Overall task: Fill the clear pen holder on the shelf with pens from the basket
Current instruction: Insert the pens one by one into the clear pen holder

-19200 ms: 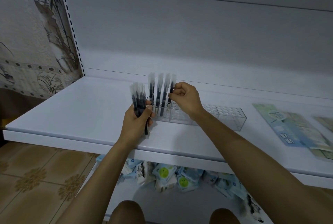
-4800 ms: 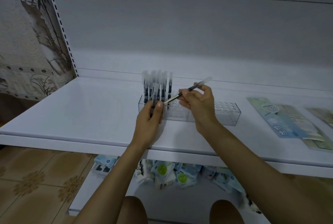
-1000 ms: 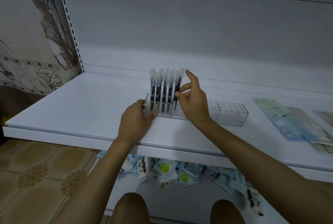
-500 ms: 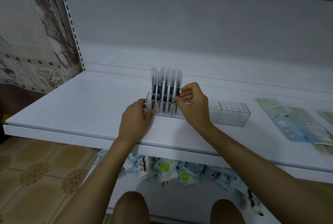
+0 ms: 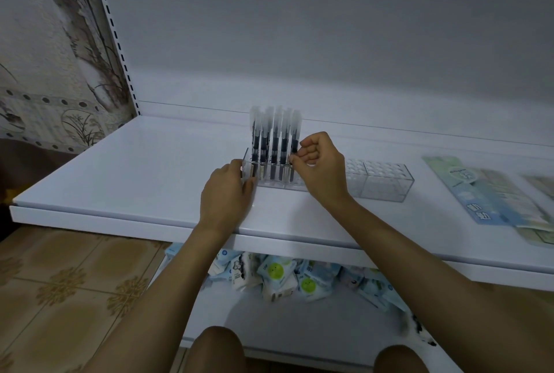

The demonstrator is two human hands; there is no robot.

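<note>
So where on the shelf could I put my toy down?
The shelf is bare from its left edge to the left hand, and a narrow strip lies between the pen holder and the blue packets. Crowded around the pens and right hand.

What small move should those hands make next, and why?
Probably let go of the rightmost pen and fetch more. The right hand pinches it, already upright in the holder. Neither hand carries spare pens, and the holder's right sections are empty, while the left hand steadies its left end.
</note>
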